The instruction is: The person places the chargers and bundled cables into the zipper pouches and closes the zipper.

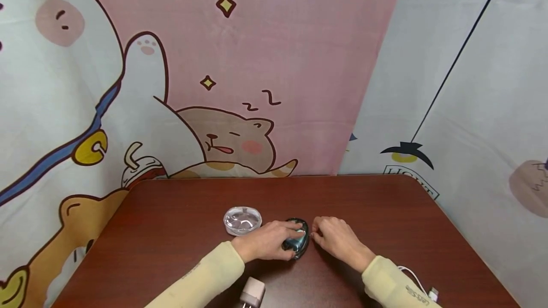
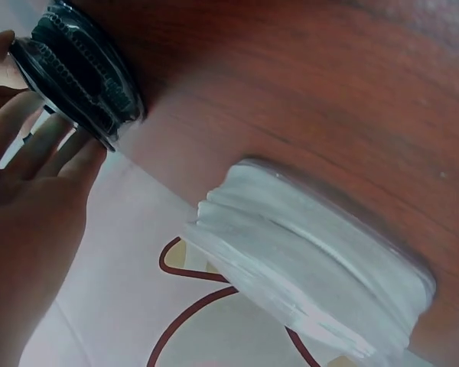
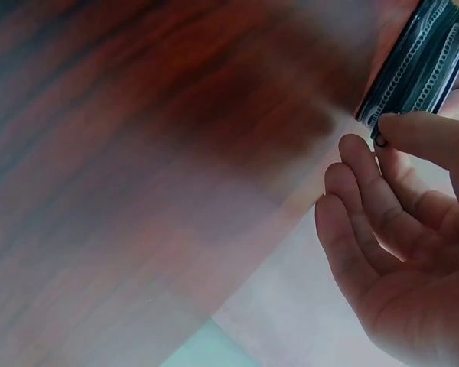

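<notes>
A small round dark teal zip case (image 1: 298, 243) stands on the table in the head view, with zipper teeth running round its side in both wrist views. My left hand (image 1: 269, 241) grips it from the left, fingers over its top and thumb at the near edge. On its right side is my right hand (image 1: 338, 239). In the right wrist view, that hand's thumb and index finger pinch a small dark zipper pull (image 3: 379, 141) at the edge of the case; the other fingers are loosely bent.
A clear oval case (image 1: 242, 221) lies just beyond my left wrist. Nearer me is a pale pink charger plug (image 1: 253, 292) with metal prongs. A white cable (image 1: 413, 274) lies partly under my right sleeve. A printed cloth (image 1: 299, 61) hangs behind the table (image 1: 188, 203).
</notes>
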`<state>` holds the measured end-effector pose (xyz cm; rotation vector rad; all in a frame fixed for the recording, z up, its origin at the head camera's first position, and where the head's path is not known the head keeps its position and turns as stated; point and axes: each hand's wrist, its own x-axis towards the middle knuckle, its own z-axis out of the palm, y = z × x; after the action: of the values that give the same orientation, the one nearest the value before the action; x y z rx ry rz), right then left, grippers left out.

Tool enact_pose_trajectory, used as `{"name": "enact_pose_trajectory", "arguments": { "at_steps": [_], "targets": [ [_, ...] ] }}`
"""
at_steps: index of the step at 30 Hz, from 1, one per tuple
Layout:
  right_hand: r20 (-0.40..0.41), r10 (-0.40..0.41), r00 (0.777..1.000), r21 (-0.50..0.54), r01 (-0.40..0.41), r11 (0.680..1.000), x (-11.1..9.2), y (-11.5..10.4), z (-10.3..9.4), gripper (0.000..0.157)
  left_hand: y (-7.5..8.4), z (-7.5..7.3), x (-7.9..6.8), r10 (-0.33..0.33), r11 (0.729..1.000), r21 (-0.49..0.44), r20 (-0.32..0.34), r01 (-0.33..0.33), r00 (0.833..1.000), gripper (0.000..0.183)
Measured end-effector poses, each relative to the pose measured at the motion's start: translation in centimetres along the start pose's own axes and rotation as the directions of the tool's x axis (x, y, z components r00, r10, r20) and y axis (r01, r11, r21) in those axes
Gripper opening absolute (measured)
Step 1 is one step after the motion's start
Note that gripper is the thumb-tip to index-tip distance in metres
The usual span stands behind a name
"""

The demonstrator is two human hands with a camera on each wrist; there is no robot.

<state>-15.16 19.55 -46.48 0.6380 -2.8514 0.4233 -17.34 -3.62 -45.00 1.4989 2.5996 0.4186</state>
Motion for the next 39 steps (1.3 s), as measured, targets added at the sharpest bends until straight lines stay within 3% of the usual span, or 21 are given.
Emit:
{"name": "enact_pose_trajectory", "arguments": {
  "at_steps": [7,11,16,20,25,30,39],
  "targets": [
    [0.014,0.034,0.999,0.011,-0.034,0.999,0.0,0.4,0.0,0.024,-0.1,-0.2,-0.1,0.034,0.999,-0.013,0.069,-0.033,0.997,0.056],
    [0.06,0.036,0.998,0.066,-0.04,0.997,0.0,0.7,0.0,0.023,0.1,-0.4,-0.3,0.015,0.999,-0.045,0.085,-0.012,0.996,0.054],
    [0.113,0.047,0.992,0.157,-0.064,0.985,-0.1,0.7,-0.2,0.021,0.7,0.0,-0.1,-0.039,0.999,-0.008,-0.019,0.039,0.999,0.043],
    [0.123,0.058,0.991,0.204,-0.083,0.975,-0.1,0.7,-0.2,0.019,1.5,0.4,0.5,-0.087,0.993,0.072,-0.122,0.097,0.989,0.046],
    [0.13,0.041,0.991,0.206,-0.067,0.976,-0.1,0.7,-0.1,0.014,1.9,0.7,0.6,-0.124,0.982,0.128,-0.118,0.139,0.985,0.049],
    [0.115,0.038,0.993,0.173,-0.057,0.983,-0.1,0.7,0.0,0.019,1.5,0.6,0.2,-0.108,0.989,0.096,-0.063,0.114,0.992,0.047],
    [0.082,0.055,0.995,0.132,-0.066,0.989,-0.1,0.5,0.0,0.017,1.0,0.4,-0.3,-0.02,0.999,0.047,-0.038,0.022,0.999,0.046]
  ]
}}
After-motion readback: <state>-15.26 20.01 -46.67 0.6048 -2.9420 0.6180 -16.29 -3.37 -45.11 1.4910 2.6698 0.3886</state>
